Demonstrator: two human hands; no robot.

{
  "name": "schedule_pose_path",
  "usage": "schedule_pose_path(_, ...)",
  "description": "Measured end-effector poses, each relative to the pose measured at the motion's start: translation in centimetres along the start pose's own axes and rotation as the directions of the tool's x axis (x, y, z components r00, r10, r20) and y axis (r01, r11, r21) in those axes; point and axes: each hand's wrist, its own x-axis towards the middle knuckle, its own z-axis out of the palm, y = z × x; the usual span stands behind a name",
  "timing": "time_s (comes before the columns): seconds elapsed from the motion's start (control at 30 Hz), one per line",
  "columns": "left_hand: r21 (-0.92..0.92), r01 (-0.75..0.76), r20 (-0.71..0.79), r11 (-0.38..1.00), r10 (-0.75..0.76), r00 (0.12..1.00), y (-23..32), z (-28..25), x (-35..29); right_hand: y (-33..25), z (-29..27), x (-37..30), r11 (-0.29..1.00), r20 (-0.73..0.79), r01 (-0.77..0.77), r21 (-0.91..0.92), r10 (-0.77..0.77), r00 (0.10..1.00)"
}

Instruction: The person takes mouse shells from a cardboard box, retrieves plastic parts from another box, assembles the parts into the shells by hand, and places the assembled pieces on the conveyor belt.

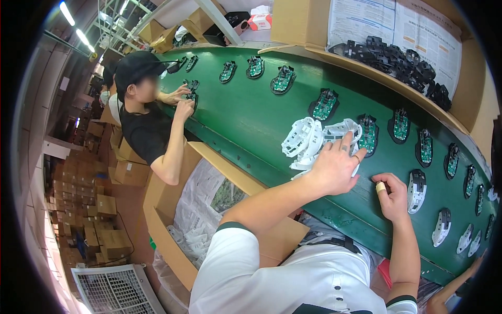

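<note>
My left hand (337, 165) lies over a small heap of white plastic mouse shells (303, 137), a ring on one finger. Its fingers reach around one white shell (342, 129), gripping it, with part of that shell hidden beneath the palm. To the right, my right hand (393, 198) rests near the belt's front edge, its fingers curled in and a yellowish wrap on the thumb. Whatever those fingers may hold is hidden. Just beyond both hands sits a black mouse base with a green circuit board (368, 135). Beside my right hand stands a mouse with a white shell on it (417, 191).
Mouse bases with boards (283, 79) line the green conveyor belt (230, 115). Black parts fill a carton (470, 112) at the far right. An open carton (151, 209) of white parts stands at my left. A co-worker (149, 115) handles a mouse base farther left.
</note>
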Motion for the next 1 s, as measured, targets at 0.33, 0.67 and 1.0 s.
schedule_pose_path(0.33,-0.010,-0.078,-0.142,0.997,0.076,0.987,0.2,0.4,-0.5,0.0,0.0,0.1,0.999,0.006,-0.031,0.009,0.031,0.999)
schedule_pose_path(0.67,-0.157,-0.119,-0.090,0.980,0.106,0.990,0.3,0.2,-0.9,0.0,0.3,0.3,0.998,-0.053,0.070,-0.007,-0.070,0.996)
schedule_pose_path(1.0,-0.184,-0.260,-0.034,0.948,0.259,0.965,-0.3,0.1,-0.8,1.7,1.1,0.2,0.958,-0.159,-0.093,0.270,0.140,0.977)
